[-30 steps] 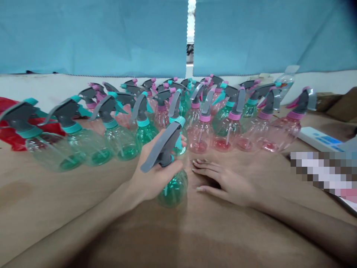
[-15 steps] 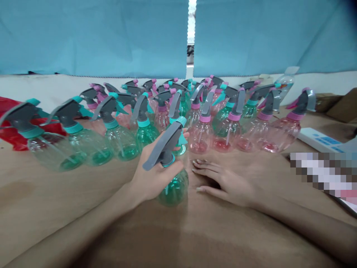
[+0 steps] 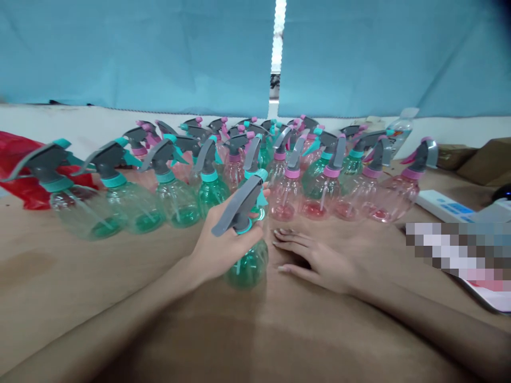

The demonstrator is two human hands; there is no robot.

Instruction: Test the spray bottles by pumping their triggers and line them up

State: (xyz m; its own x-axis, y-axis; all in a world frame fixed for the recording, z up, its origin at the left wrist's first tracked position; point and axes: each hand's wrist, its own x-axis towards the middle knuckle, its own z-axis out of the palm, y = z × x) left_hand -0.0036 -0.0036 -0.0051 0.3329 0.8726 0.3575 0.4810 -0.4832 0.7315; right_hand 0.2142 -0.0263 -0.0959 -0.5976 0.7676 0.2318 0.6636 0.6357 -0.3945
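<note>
Toward the near edge of the bench (image 3: 107, 271), forward of all others: one green spray bottle (image 3: 249, 268), about upright, nozzle toward the far edge. Left hand (image 3: 213, 244) wrapped round its neck, thumb in front. Right hand (image 3: 323, 260) flat just beside, fingers extended, holding nothing. Step, by judgement: single bottle in hold. Probable need for any next move: firm neck grip, lever unpressed, clearance from neighbours. Beyond, to left, teal-collared bottles (image 3: 179, 205); to right, pink-collared bottles (image 3: 317, 197). Left edge: red bag (image 3: 34, 197). Far right corner: cardboard box (image 3: 489, 162).

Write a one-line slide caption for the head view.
Left hand grips a green spray bottle, right hand rests on the table, before more green bottles and pink bottles.
</note>
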